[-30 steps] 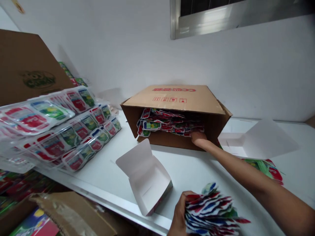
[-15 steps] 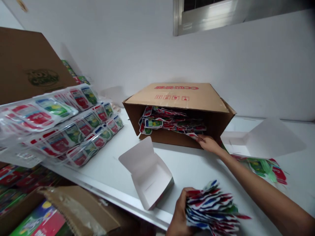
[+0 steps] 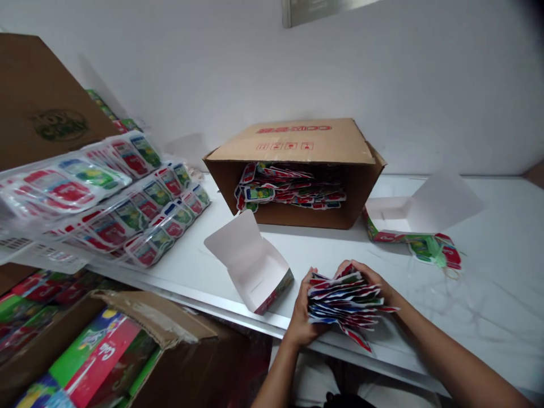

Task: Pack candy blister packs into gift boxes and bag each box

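Observation:
A thick stack of red, green and blue printed packets stands on edge between my two hands, above the front edge of the table. My left hand wraps round its left side. Fingers of my right hand close on its far right side, partly hidden behind the packets. To the left of the stack sits a small open box, white inside, its lid tilted back. Behind it a large carton lies on its side, its mouth towards me, with many similar packets heaped inside.
Another small open box stands at right, beside loose packets and a green tie. Bagged packets pile up on the left. Below the white table's edge, an open carton holds printed boxes.
My right hand has left the large carton's mouth and come back to the stack. My left hand has raised the stack slightly, and both hands now hold it. The view has shifted.

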